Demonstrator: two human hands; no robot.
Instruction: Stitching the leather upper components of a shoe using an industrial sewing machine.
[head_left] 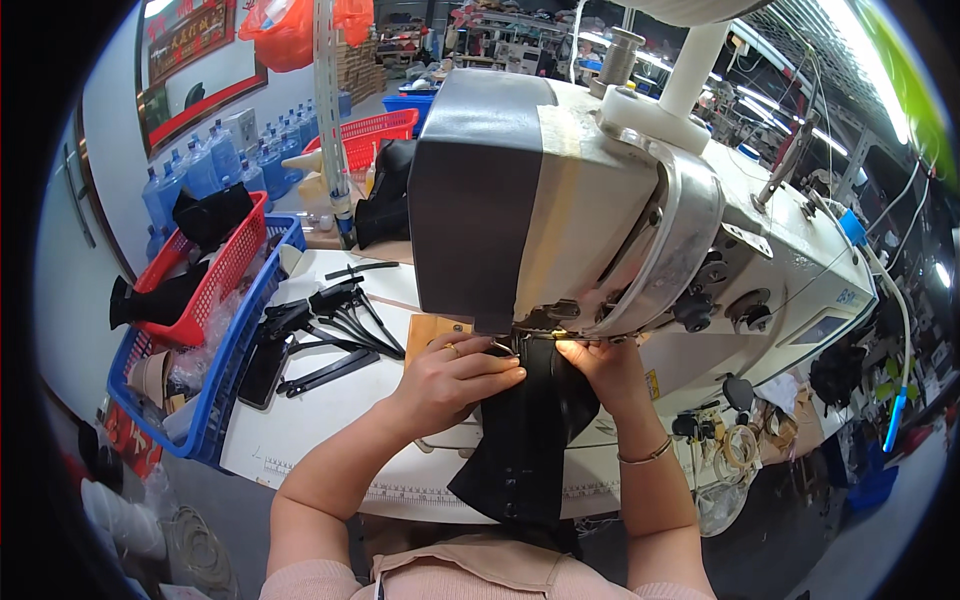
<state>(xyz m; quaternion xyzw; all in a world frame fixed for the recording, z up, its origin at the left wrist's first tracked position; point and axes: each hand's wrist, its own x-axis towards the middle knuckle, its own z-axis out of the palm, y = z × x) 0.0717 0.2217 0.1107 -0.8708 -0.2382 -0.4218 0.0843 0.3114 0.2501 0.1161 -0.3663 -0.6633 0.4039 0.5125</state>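
A black fabric piece [527, 430] lies under the head of a large sewing machine [590, 200] and hangs toward me over the table's front edge. My left hand [455, 378], with a ring on one finger, grips its left edge, fingers bent beside the needle area. Something thin and shiny shows at those fingertips, too small to name. On the other side, my right hand [605, 372] pinches the fabric's right edge between thumb and fingers, close under the lit needle area. The needle and presser foot are mostly hidden.
Left of my hands lie black straps [365, 325] and a phone [263, 372] on the white table [330, 440]. A blue basket [235, 370] and a red basket [215, 290] stand at the table's left edge. Tape rolls [740, 447] sit at right.
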